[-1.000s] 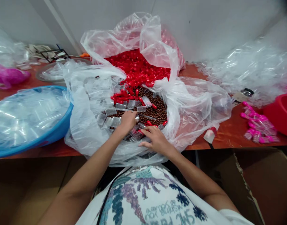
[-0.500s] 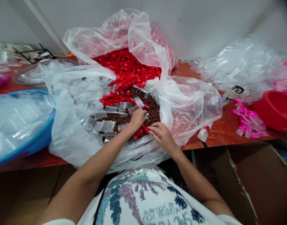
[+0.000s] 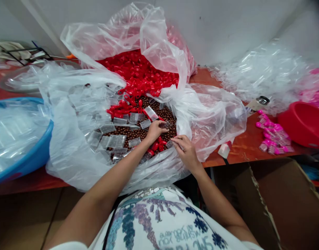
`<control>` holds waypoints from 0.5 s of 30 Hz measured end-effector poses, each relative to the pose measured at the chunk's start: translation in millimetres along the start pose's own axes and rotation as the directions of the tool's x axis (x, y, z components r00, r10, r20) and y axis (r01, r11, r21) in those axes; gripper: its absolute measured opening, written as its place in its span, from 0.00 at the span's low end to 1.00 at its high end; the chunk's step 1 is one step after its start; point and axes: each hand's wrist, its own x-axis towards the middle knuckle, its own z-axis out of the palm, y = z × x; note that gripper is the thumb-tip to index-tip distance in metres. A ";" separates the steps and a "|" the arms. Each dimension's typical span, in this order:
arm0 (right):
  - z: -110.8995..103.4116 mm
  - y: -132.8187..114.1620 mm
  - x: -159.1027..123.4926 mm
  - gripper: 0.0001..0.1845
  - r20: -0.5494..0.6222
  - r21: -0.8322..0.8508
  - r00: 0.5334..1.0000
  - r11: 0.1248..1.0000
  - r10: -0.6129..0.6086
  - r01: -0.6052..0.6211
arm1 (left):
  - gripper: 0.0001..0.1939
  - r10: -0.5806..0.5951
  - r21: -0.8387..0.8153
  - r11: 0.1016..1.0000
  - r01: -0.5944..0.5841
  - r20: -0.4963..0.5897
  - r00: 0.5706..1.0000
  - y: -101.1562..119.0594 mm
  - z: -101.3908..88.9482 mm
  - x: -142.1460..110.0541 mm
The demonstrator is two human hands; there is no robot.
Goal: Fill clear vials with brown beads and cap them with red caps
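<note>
My left hand (image 3: 156, 132) is over a heap of small brown beads (image 3: 172, 117), its fingers closed around what looks like a small clear plastic container, partly hidden. Lower and to the right, my right hand (image 3: 185, 150) pinches a small clear plastic piece (image 3: 169, 143) between thumb and fingertips. Red plastic caps (image 3: 156, 146) lie between the two hands. Clear plastic containers (image 3: 117, 140) are scattered over the beads to the left. Behind them, a large pile of red caps (image 3: 141, 71) spills from a clear plastic bag (image 3: 163, 52).
A blue basin (image 3: 42, 142) with clear plastic pieces stands at left. To the right are a flask (image 3: 258, 103), pink-capped clear tubes (image 3: 275, 133), a red basin (image 3: 300, 133) and a heap of clear plastic (image 3: 263, 73). An open cardboard box (image 3: 286, 198) sits below the table edge.
My right hand has drawn slightly right, away from the red caps, and a clear piece now shows at its fingertips. My left hand has shifted slightly right over the beads. The view has shifted slightly.
</note>
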 end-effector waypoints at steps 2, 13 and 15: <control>-0.1 -0.4 1.1 0.13 -0.002 -0.007 1.000 1.000 0.001 -0.001 | 0.24 -0.075 -0.185 0.979 0.080 0.033 0.997 2.9 -1.9 -3.9; 2.8 -0.6 27.3 0.14 -0.024 -0.115 0.999 0.992 0.044 -0.047 | 0.25 -0.298 -0.522 0.770 0.367 0.215 0.930 37.1 -41.6 -55.9; 4.0 -2.2 31.7 0.12 0.057 -0.169 0.997 0.985 0.044 -0.034 | 0.25 -0.302 -0.521 0.770 0.369 0.211 0.930 38.2 -49.2 -65.1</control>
